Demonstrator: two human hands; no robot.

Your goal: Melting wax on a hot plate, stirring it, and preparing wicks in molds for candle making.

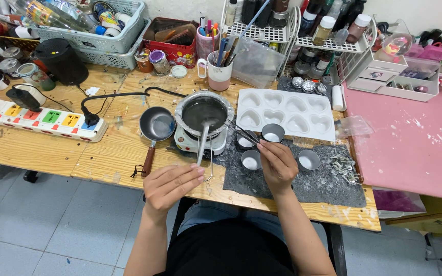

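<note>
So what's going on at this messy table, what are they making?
Looks like candle making. A person sits at a wooden table. The left hand holds the handle of a metal pot on a small white hotplate. The right hand holds tweezers over small metal cups filled with something white, on a dark mat. A white heart-shaped mould lies behind them.

Red printed box behind the small stove — rectangular, patterned sides. Labelled bottles lie in the grey basket, top left — multicoloured wrappers. No screens.
</note>
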